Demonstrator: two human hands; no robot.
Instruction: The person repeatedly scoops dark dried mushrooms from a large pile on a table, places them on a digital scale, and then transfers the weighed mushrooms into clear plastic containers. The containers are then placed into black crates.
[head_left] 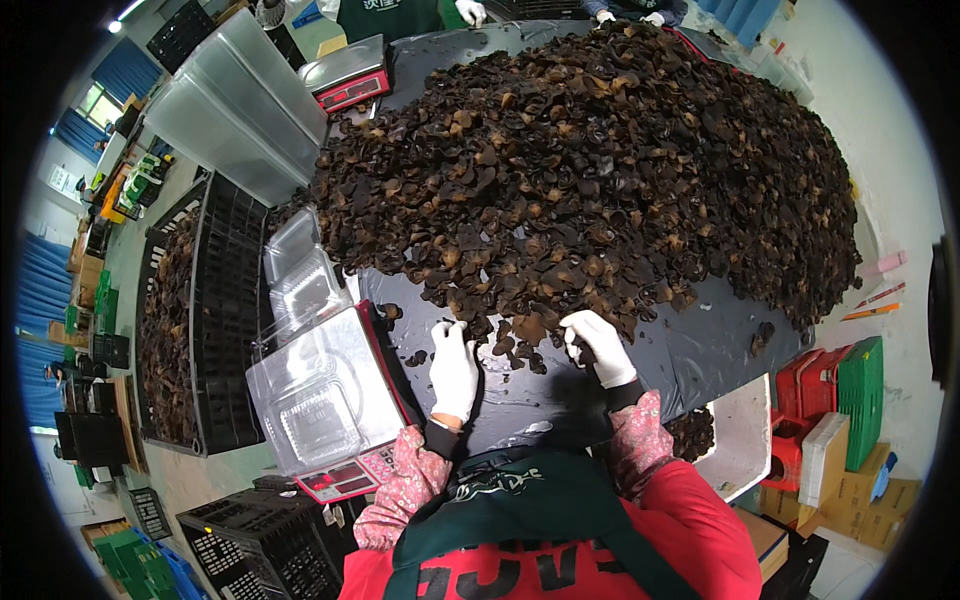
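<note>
Fungus [560,180] seems mid-sorting; your left hand [454,380] and right hand [600,350] curl their fingers, grip unclear; picking calls for gentle pinching.

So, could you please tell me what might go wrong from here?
The left floral sleeve is close to the keypad of the red-trimmed scale, so it might press a key. The clear plastic container on that scale could get nudged by the left arm. Loose dark fungus pieces lie between the left hand and right hand; more might slide off the heap.
</note>
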